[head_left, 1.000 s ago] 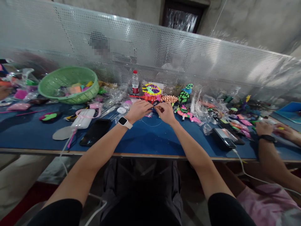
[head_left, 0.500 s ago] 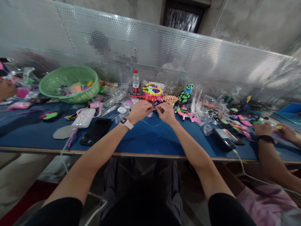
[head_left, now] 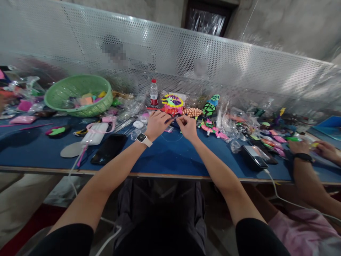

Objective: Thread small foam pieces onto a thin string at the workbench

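Note:
Near the table's back, my left hand (head_left: 157, 125) reaches in, watch on its wrist, fingers bent over a small dark piece (head_left: 175, 123). Facing it, my right hand (head_left: 189, 127) has thumb and forefinger pinched together at the piece's other side; whatever is between them is too small to make out. A thin pale thread loops on the table below the hands. Right behind them stands a bright figure with a yellow-edged purple disc (head_left: 173, 101) above red and pink parts. A ridged tan piece (head_left: 193, 112) and a pink-and-green figure (head_left: 210, 127) lie beside my right hand.
A green basket (head_left: 57, 103) of coloured pieces, a white power bank (head_left: 95, 134) and a black phone (head_left: 108, 149) are on the left. A bottle (head_left: 153, 94) stands behind. Plastic bags and a black device (head_left: 253, 158) lie right, near a co-worker's hands (head_left: 299, 146).
My hands have drawn slightly apart, and my right fingers have closed into a tighter pinch. At the far left, another person's hand has pulled back toward the frame edge.

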A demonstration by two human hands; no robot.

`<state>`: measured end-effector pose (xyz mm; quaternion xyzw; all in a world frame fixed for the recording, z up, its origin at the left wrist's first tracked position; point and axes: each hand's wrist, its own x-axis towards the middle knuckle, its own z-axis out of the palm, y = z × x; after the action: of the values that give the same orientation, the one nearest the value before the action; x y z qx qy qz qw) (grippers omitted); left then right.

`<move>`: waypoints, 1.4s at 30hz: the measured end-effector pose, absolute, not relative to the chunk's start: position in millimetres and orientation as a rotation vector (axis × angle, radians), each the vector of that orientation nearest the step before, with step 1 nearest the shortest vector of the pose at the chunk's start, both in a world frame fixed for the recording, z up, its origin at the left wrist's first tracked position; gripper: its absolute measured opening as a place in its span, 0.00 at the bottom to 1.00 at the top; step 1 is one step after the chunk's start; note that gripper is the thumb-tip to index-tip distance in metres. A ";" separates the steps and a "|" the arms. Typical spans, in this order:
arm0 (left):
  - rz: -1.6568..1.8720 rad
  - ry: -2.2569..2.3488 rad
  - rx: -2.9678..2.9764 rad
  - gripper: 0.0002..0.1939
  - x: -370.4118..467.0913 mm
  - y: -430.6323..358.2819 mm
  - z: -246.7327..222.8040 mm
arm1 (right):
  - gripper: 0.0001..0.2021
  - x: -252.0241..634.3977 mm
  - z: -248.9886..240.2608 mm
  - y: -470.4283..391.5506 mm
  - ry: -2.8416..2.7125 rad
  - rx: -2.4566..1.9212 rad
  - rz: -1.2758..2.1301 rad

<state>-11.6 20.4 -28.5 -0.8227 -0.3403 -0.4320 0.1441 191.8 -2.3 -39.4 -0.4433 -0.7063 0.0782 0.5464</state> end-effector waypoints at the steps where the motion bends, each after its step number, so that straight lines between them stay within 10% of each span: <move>1: -1.215 -0.946 -2.338 0.16 -11.9 19.6 -29.2 | 0.18 190.9 -39.9 -2.1 -1.647 -1.054 0.195; 24: -1.063 -0.795 -2.464 0.15 -11.7 18.4 -25.8 | 0.20 190.2 -39.5 -3.0 -1.671 -0.982 0.257; 42: -1.660 -0.985 -3.192 0.09 -13.7 44.5 -34.3 | 0.09 205.3 -38.6 0.7 -1.918 -1.007 -0.141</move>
<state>-13.7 44.5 -34.3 -0.8189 -0.2528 -0.4259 -0.2900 205.3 0.7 -38.6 -0.4103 -0.7814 -0.0573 0.4668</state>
